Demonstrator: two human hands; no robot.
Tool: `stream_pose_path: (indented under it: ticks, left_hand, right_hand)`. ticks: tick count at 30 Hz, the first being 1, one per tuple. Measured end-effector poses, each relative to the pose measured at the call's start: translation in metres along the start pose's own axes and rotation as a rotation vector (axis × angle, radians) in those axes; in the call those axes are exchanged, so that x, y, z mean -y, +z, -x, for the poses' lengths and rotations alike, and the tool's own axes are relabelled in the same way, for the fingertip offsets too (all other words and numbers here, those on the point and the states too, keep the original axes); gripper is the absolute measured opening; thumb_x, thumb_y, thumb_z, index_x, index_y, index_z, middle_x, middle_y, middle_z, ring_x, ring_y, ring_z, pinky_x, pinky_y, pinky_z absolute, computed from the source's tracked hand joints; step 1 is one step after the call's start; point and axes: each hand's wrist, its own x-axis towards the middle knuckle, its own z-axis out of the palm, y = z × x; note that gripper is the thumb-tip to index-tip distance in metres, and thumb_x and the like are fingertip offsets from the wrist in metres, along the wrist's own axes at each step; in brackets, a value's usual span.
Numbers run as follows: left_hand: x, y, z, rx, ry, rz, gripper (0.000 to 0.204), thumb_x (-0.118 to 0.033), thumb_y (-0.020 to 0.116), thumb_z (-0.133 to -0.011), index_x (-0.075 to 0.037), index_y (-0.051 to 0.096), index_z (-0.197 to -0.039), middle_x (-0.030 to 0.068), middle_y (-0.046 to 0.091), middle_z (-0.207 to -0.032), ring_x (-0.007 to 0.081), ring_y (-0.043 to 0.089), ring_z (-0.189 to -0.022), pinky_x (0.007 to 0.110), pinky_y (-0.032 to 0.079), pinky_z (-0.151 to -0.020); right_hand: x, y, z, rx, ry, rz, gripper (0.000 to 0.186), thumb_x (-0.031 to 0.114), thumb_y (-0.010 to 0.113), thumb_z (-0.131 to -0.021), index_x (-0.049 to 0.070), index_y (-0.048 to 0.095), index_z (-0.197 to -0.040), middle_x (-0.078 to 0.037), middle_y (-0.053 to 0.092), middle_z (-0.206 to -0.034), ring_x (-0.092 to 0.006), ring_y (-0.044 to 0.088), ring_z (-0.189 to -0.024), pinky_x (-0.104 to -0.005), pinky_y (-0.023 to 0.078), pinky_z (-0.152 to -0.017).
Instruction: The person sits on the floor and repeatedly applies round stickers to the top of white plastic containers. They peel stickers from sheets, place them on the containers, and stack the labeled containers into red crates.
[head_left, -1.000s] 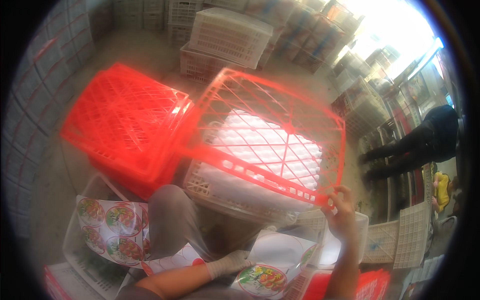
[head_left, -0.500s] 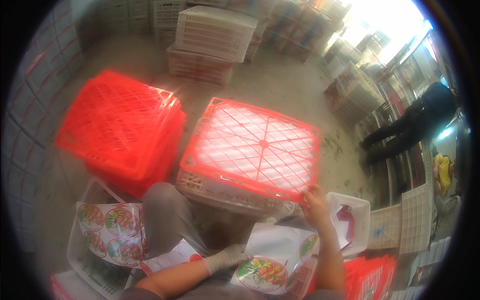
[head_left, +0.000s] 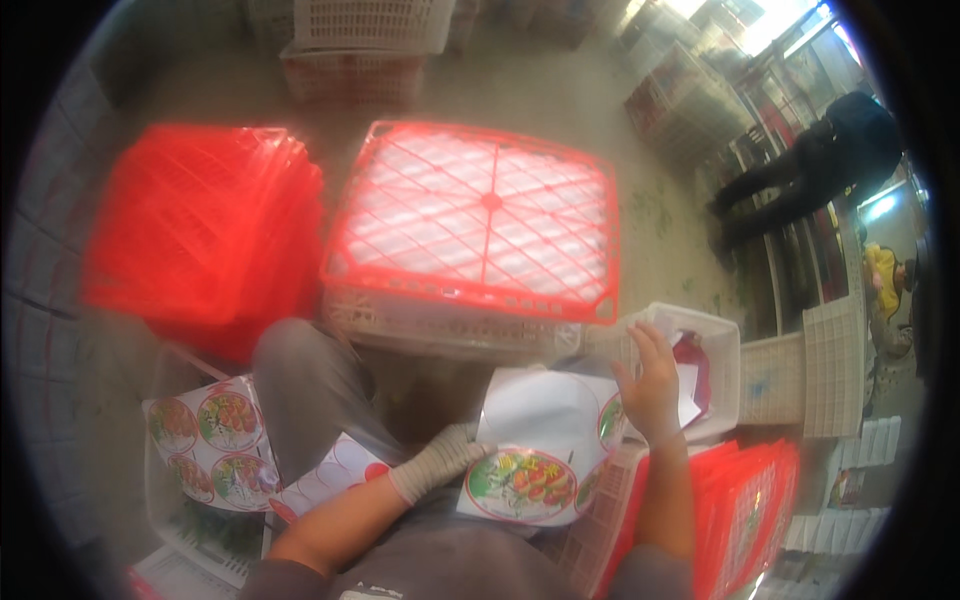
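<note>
My left hand [head_left: 440, 463], in a pale knitted glove, is closed at the left edge of a white sheet of round food-picture stickers [head_left: 545, 440] over my lap; its fingertips are partly hidden. My bare right hand [head_left: 650, 380] is raised with fingers apart, holding nothing, between that sheet and a white bin [head_left: 727, 350]. Ahead of me stands a whitish crate [head_left: 450, 335], covered by a red lattice lid [head_left: 490, 201] with white padded material showing through. The lid's near right corner is just beyond my right fingertips, apart from them.
A stack of red lattice lids [head_left: 200, 220] stands at left. More red lids [head_left: 745, 510] lean at lower right. Another sticker sheet [head_left: 215, 445] lies over a white basket by my left knee. White crates [head_left: 370, 25] stand behind; a person in dark clothes [head_left: 810, 160] bends at far right.
My right hand has let go of the lid's near right corner and drawn back, its fingers spreading. The left hand stays at the sticker sheet. The whole view has shifted.
</note>
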Motion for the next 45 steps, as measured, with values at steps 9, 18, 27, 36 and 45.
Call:
stream_pose_path:
  ticks: [9,18,27,36,45]
  left_hand:
    - [-0.024,0.014,0.027,-0.016,-0.032,0.184,0.035,-0.02,0.058,-0.094,0.006,0.062,-0.118,0.0103,0.067,-0.106,0.0148,0.062,-0.094,0.031,0.05,-0.085]
    - [-0.017,0.023,0.075,0.153,-0.114,0.048,0.035,-0.019,0.058,-0.094,0.004,0.063,-0.119,0.0087,0.069,-0.1,0.0135,0.061,-0.092,0.031,0.048,-0.088]
    - [-0.032,0.025,0.062,0.009,-0.086,-0.099,0.032,-0.027,0.058,-0.096,0.002,0.067,-0.107,0.0008,0.063,-0.074,0.0109,0.053,-0.066,0.03,0.046,-0.064]
    - [-0.049,0.028,0.063,0.227,-0.085,-0.032,0.028,-0.025,0.058,-0.095,0.002,0.065,-0.095,-0.0025,0.057,-0.08,0.0088,0.05,-0.074,0.028,0.044,-0.07]
    - [-0.059,0.047,0.063,0.237,0.04,0.12,0.026,-0.016,0.056,-0.093,0.002,0.065,-0.109,-0.002,0.061,-0.088,0.0072,0.053,-0.078,0.025,0.045,-0.072]
  right_hand:
    - [-0.018,0.037,0.083,0.136,0.133,-0.002,0.053,0.015,0.067,-0.084,0.0,0.051,-0.133,-0.023,0.04,-0.146,-0.0419,0.037,-0.134,-0.0477,0.031,-0.112]
    - [-0.035,0.061,0.088,0.024,0.138,-0.02,0.05,0.016,0.063,-0.09,0.003,0.05,-0.136,-0.023,0.036,-0.149,-0.0419,0.034,-0.137,-0.049,0.03,-0.112]
    - [0.033,0.02,0.115,-0.003,0.066,-0.027,0.052,0.02,0.068,-0.086,-0.001,0.053,-0.131,-0.027,0.04,-0.144,-0.0463,0.04,-0.131,-0.0522,0.034,-0.107]
    - [0.019,0.032,0.128,0.059,0.143,-0.055,0.05,0.021,0.068,-0.086,-0.002,0.055,-0.128,-0.028,0.041,-0.143,-0.0455,0.039,-0.132,-0.051,0.033,-0.109]
    - [0.104,-0.01,0.132,0.03,-0.036,-0.226,0.027,0.016,0.072,-0.079,0.002,0.067,-0.102,-0.015,0.065,-0.105,-0.0323,0.064,-0.095,-0.041,0.052,-0.081]
